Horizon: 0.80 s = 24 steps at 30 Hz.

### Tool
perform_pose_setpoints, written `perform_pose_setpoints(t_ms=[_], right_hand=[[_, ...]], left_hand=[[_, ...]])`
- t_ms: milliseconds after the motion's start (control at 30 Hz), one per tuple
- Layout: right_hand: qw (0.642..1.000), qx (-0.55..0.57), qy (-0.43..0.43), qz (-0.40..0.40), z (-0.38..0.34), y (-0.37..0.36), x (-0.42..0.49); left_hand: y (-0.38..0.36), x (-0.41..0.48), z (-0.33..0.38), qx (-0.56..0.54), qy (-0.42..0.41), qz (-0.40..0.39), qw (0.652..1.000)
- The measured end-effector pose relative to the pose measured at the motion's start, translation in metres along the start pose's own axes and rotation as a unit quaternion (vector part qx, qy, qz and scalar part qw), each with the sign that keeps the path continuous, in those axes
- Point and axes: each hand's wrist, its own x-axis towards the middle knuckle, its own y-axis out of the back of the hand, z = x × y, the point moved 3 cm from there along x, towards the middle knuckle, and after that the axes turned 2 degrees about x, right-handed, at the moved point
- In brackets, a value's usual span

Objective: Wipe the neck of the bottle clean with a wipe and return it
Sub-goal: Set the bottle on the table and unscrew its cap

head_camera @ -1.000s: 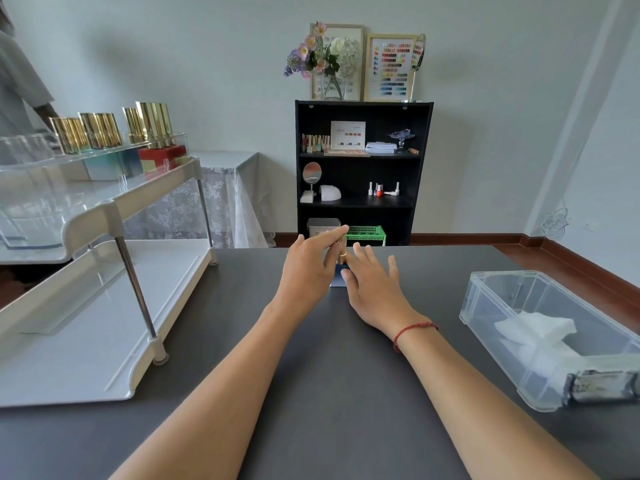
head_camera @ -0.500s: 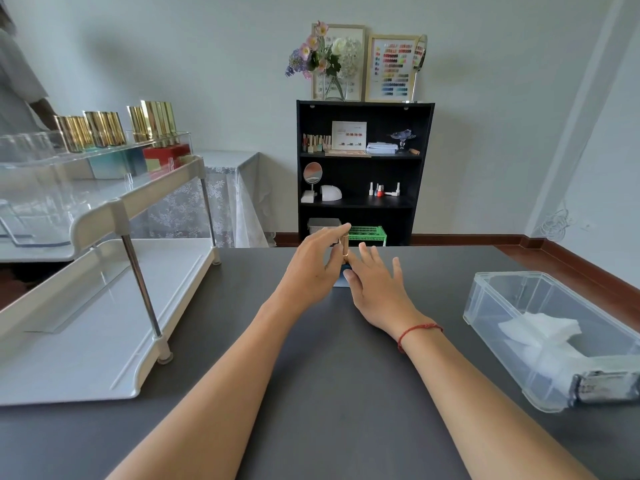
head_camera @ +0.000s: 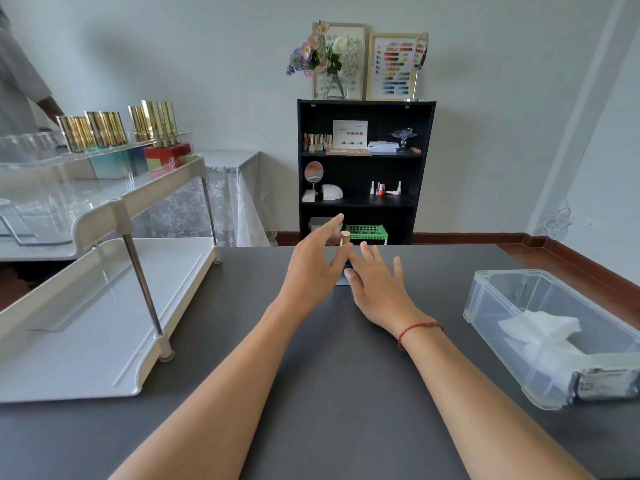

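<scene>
Your two hands meet at the far middle of the dark table (head_camera: 329, 375), around a small bottle (head_camera: 343, 277). Your left hand (head_camera: 313, 268) has its fingers on the gold cap (head_camera: 345, 238), the index finger stretched out past it and the thumb side closed in against the cap. Whether the cap is seated on the bottle or lifted clear of it is hard to tell, since your fingers cover the join. Your right hand (head_camera: 375, 284) lies beside the bottle with its fingers loosely spread, the thumb pressed to the blue body that shows in the gap between your hands. The bottle stands on the table; only a sliver of it is visible. A red cord (head_camera: 417, 330) circles your right wrist.

To your right, well apart from the hands, a clear bin (head_camera: 502, 303) sits on the table with white wipes (head_camera: 540, 329) inside it. To your left a white two-tier rack (head_camera: 104, 306) stands on the table; its lower shelf is bare, and gold-capped bottles (head_camera: 104, 128) line the upper one. A black bookcase (head_camera: 363, 168) stands against the far wall.
</scene>
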Motion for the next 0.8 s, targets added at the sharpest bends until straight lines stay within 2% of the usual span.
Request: perform_pose_setpoints(t_ms=[167,300,400,533,700,800], right_hand=[[1.000,0.006,-0.007,-0.002,0.0017,-0.0007,0.0013],[1.000,0.001,-0.010,-0.005,0.0017,-0.0004,0.0015],[1.000,0.003,-0.009,-0.006,0.0018,-0.0004,0.0011],[1.000,0.009,-0.005,-0.004,0.0023,-0.0011,0.0008],[1.000,0.020,-0.013,0.000,0.0028,-0.0014,0.0019],[1.000,0.021,-0.013,0.002,0.0025,-0.0015,0.0018]], left_hand=[[-0.0048,-0.0018,-0.0051,0.060,-0.014,-0.060,0.996],[-0.0020,-0.0018,-0.0082,0.136,-0.047,-0.043,0.989],[0.0020,-0.0014,-0.0049,0.154,-0.050,-0.007,0.987],[0.0006,-0.0028,-0.0019,0.138,-0.044,0.010,0.989],[-0.0003,-0.0024,-0.0011,0.058,0.000,-0.022,0.998],[-0.0011,-0.0014,-0.0054,0.013,0.020,-0.016,1.000]])
